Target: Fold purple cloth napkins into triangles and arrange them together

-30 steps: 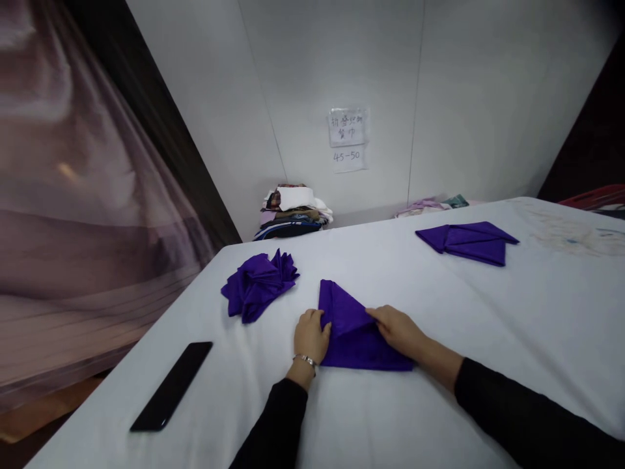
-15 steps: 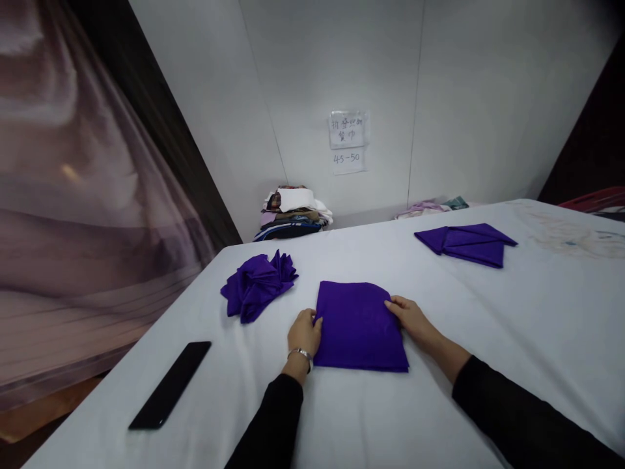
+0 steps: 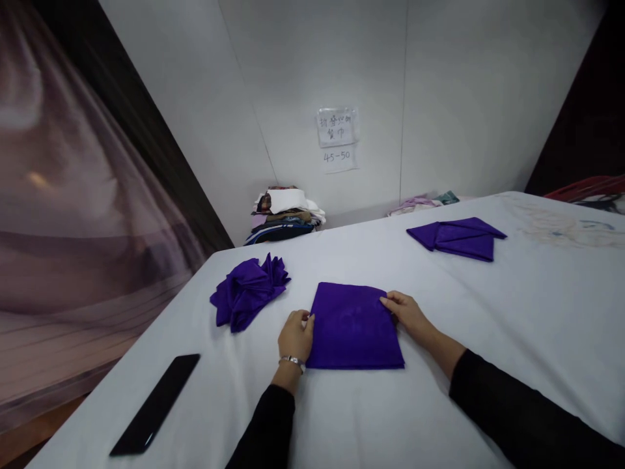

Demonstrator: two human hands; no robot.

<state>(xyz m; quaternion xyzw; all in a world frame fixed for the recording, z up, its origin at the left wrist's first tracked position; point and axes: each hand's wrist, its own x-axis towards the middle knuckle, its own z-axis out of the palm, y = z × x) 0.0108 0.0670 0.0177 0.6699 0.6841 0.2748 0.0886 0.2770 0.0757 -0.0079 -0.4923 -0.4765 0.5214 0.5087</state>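
Observation:
A purple cloth napkin (image 3: pixel 352 329), folded into a rough square, lies in front of me on the white tablecloth. My left hand (image 3: pixel 295 337), with a metal bracelet at its wrist, pinches the napkin's left edge between thumb and fingers. At the upper right edge, my right hand (image 3: pixel 405 314) has its thumb on top and its fingers partly hidden behind the cloth. Left of it sits a purple napkin folded into pleats and points (image 3: pixel 249 290). Another purple napkin, folded flat with pointed ends (image 3: pixel 459 238), rests farther back on the right.
A long black flat object (image 3: pixel 156 404) lies near the table's left edge. Stacked clothes (image 3: pixel 283 213) stand behind the white table (image 3: pixel 361 417), before a grey wall with handwritten paper signs (image 3: pixel 336 138). A pinkish curtain (image 3: pixel 92 215) hangs at the left.
The view has shifted slightly. The napkin's upper right edge, rounded before, now looks straighter and flatter. Both hands keep hold of its sides.

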